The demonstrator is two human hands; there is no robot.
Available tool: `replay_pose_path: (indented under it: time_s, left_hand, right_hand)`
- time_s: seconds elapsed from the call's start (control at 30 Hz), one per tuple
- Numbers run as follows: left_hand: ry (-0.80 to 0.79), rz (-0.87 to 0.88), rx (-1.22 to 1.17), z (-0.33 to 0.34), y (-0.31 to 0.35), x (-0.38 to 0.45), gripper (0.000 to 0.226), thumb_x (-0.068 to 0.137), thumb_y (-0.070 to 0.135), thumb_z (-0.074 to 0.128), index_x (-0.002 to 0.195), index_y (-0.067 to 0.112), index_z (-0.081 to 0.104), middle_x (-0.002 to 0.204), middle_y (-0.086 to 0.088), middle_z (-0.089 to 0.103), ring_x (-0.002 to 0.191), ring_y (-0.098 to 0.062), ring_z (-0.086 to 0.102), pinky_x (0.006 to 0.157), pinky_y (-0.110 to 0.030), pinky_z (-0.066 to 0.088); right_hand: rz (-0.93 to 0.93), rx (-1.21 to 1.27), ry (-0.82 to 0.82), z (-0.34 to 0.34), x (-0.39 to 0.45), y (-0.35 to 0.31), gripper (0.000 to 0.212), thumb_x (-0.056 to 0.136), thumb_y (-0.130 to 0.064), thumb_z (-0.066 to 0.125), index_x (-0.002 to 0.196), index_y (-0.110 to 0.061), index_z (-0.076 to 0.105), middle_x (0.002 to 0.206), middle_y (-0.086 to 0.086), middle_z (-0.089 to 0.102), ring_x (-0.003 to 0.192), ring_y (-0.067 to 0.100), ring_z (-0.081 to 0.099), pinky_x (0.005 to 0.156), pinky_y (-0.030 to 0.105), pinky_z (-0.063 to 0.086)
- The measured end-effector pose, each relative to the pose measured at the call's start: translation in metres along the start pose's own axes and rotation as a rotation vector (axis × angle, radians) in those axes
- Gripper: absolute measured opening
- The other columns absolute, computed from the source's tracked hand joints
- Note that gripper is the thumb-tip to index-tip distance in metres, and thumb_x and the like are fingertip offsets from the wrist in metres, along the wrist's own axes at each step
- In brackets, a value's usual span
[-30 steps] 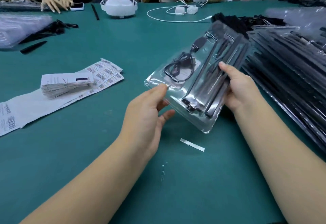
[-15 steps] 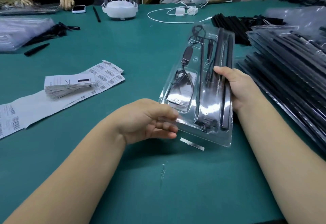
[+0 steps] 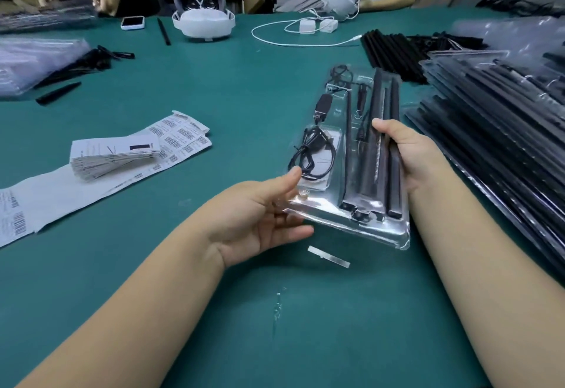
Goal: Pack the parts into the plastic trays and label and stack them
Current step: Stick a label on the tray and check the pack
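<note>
Centrally, clear plastic tray (image 3: 351, 204) held just above green table (image 3: 214, 311), near end tilted toward camera. Packed inside: black rods (image 3: 382, 149) along right side, coiled black cable (image 3: 312, 155) in left pocket, small black adapter (image 3: 323, 104) beyond it. Right hand (image 3: 406, 152) clamped on tray's right edge, thumb lying across rods. Left hand (image 3: 263, 216) at tray's near-left corner, fingers spread and relaxed, thumb tip at left rim, fingers reaching under corner; actual contact hard to tell. Small white label strip (image 3: 328, 256) flat on table just below tray. Tall stack of filled trays (image 3: 504, 143) immediately right. Leftward, well apart, barcode sticker sheets (image 3: 180, 140) and fanned pile of leaflets (image 3: 113, 155). Farther back: white headset (image 3: 203, 22), white charger cable (image 3: 293, 40), loose black rods (image 3: 394, 54), phone (image 3: 132, 22), other people's hands.
</note>
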State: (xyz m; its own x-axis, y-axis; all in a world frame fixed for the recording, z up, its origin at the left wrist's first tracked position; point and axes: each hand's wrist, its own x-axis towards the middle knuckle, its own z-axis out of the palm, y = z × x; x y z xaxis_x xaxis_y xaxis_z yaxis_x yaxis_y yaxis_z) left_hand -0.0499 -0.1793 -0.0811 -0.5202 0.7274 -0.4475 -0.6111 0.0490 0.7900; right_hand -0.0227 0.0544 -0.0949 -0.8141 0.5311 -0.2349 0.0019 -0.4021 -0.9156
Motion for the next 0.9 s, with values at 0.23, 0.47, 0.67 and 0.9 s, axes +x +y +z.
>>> replay_pose_path:
  time_s: [0.23, 0.47, 0.67, 0.9]
  left_hand:
    - [-0.079, 0.048, 0.157, -0.005, 0.002, -0.001, 0.027, 0.071, 0.04, 0.075, 0.08, 0.015, 0.072, 0.078, -0.003, 0.063, 0.06, -0.015, 0.061, 0.052, -0.028, 0.054]
    - [0.164, 0.124, 0.29, -0.01, 0.007, 0.002, 0.041, 0.054, 0.038, 0.076, 0.085, 0.012, 0.075, 0.087, -0.014, 0.071, 0.068, -0.026, 0.062, 0.048, -0.024, 0.053]
    - [0.178, 0.102, 0.166, -0.014, 0.006, 0.006, 0.029, 0.055, 0.02, 0.074, 0.08, 0.005, 0.071, 0.072, -0.011, 0.065, 0.056, -0.02, 0.061, 0.056, -0.027, 0.053]
    - [0.194, 0.125, 0.108, -0.017, 0.006, 0.009, 0.021, 0.055, 0.014, 0.072, 0.074, 0.005, 0.072, 0.066, -0.01, 0.065, 0.05, -0.018, 0.06, 0.052, -0.024, 0.054]
  right_hand:
    - [0.056, -0.009, -0.043, 0.002, 0.0, 0.002, 0.025, 0.088, -0.017, 0.061, 0.11, -0.006, 0.058, 0.081, 0.012, 0.065, 0.061, 0.021, 0.064, 0.058, 0.034, 0.058]
    - [-0.048, -0.117, -0.105, 0.01, -0.003, 0.009, 0.011, 0.085, -0.012, 0.065, 0.092, -0.01, 0.057, 0.065, 0.002, 0.068, 0.057, 0.018, 0.067, 0.057, 0.036, 0.058]
    - [-0.057, -0.155, -0.166, 0.017, -0.01, 0.009, 0.023, 0.084, -0.009, 0.066, 0.104, -0.004, 0.055, 0.078, 0.01, 0.067, 0.06, 0.019, 0.068, 0.051, 0.03, 0.054]
    - [0.0, -0.247, -0.142, 0.019, -0.009, 0.01, 0.036, 0.081, -0.019, 0.071, 0.11, -0.003, 0.057, 0.093, 0.017, 0.066, 0.069, 0.026, 0.068, 0.067, 0.046, 0.059]
